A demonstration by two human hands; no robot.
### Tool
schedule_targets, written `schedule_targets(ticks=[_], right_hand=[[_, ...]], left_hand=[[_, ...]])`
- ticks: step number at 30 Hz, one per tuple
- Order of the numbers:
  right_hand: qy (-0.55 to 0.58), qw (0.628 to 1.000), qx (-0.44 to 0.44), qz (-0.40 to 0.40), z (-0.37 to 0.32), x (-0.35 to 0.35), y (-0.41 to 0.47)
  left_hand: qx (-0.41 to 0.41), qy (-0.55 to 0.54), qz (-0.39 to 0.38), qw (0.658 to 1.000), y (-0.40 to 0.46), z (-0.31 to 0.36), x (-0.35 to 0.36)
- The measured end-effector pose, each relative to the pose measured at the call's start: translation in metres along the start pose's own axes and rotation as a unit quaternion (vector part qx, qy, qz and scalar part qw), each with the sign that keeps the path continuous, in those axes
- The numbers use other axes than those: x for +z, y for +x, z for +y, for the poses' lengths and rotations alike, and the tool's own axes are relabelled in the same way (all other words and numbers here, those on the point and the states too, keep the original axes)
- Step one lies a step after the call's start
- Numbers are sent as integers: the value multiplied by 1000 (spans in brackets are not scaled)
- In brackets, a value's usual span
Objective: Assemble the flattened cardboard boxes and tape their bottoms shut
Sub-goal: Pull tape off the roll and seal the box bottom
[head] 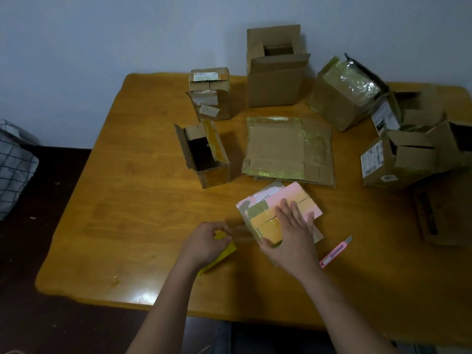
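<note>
Crowding the table (127, 200): opened boxes (277, 77)

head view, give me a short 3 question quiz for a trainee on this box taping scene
1. True or false: the right hand lies flat on the pink box.
2. What does the left hand grip? A) pink utility knife B) yellow tape roll C) flattened cardboard
3. Where does the pink utility knife lie, seen from the right hand?

Key:
1. True.
2. B, the yellow tape roll.
3. On the table, just to the right of that hand, untouched.
</note>
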State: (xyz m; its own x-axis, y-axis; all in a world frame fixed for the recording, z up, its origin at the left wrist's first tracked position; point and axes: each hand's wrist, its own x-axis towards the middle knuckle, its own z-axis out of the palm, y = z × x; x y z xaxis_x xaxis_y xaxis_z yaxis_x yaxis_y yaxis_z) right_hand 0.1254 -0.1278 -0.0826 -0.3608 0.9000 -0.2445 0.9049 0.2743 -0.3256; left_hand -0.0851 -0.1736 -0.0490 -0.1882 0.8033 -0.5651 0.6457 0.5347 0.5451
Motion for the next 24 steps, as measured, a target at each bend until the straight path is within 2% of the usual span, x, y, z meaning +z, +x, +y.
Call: schedule_targets(ticks=[7,11,14,16,17,20,22,24], right_hand=[[17,996,76,42,-22,7,10],[86,993,33,71,-13,9,8],[211,959,12,191,13,2,-15],[172,945,71,269,38,0,-34],[133,951,116,254,51,-1,-43],[16,974,208,88,76,6,-56],[-60,980,190,19,82,9,-59],[-131,981,145,3,83,12,-60]], left_hand=[[-8,14,9,1000,6,2,4],[-6,18,26,999,6,-2,6],[-11,31,27,999,8,0,7],[-13,37,27,999,9,1,7],[-13,37,28,999,10,1,8],[-20,23,24,999,12,0,9],[-35,6,22,999,13,-1,9],[-43,-13,21,999,14,-1,9]])
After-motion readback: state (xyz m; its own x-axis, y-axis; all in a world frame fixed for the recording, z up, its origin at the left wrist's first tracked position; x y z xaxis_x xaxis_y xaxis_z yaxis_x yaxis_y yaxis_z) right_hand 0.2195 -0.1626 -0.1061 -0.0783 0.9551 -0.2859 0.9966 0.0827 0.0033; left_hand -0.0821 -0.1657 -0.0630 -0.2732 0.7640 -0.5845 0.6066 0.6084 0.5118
